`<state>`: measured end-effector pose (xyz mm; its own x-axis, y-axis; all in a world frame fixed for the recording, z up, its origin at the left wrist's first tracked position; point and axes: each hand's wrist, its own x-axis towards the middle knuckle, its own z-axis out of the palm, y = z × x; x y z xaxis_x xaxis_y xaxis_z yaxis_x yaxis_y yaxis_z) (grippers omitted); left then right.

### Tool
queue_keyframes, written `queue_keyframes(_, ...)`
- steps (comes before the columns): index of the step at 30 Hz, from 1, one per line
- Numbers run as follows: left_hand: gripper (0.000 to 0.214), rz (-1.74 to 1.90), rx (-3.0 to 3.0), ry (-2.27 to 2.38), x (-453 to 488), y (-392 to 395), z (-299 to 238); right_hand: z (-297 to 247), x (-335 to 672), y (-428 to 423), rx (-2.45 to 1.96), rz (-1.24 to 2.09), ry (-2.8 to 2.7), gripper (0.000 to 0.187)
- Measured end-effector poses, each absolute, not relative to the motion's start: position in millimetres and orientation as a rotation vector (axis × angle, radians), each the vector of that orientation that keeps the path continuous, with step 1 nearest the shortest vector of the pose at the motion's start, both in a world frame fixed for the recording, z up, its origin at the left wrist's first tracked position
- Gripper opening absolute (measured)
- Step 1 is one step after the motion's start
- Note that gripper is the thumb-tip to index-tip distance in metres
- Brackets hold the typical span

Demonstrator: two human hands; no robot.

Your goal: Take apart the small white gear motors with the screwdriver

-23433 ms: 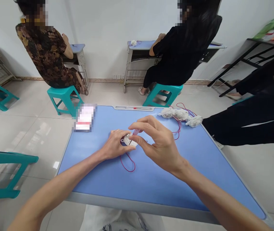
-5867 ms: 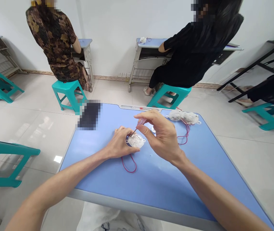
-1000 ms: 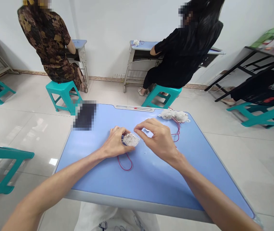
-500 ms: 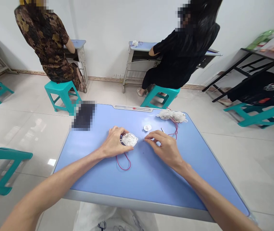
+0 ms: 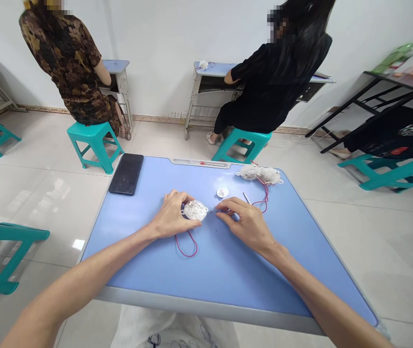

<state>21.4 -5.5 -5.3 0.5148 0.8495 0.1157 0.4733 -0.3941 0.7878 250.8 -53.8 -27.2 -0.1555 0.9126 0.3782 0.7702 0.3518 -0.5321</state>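
Observation:
My left hand (image 5: pixel 175 212) is closed around the edge of a round white module (image 5: pixel 196 211) with small side tabs, resting at the middle of the blue desk. A red wire loop (image 5: pixel 186 254) comes out beneath it. Just right of the module, my right hand (image 5: pixel 244 220) hovers low with thumb and fingertips slightly parted. A tiny dark piece (image 5: pixel 211 211) lies between its fingertips and the module, too small to name. Behind the fingertips sits a small white round cap (image 5: pixel 222 193). A thin metal-tipped stick (image 5: pixel 247 198) lies beyond my right hand, partly hidden.
More white round modules (image 5: pixel 259 174) with red wires lie at the desk's far right corner. A black smartphone (image 5: pixel 126 174) occupies the far left corner. A pen groove (image 5: pixel 201 163) runs along the far edge. Two people sit on green stools (image 5: pixel 94 137) at desks ahead.
My right thumb and fingertips have parted from their pinch, and the tiny piece now shows apart from them, nearer the module. My left hand and the module have stayed put.

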Motion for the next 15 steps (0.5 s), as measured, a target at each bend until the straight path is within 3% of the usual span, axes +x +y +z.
queue_keyframes(15, 0.042, 0.682, 2.050, 1.076, 21.0, -6.5, -5.9, -30.9, 241.2, -49.6, -1.271, 0.080, -2.104, 0.026)
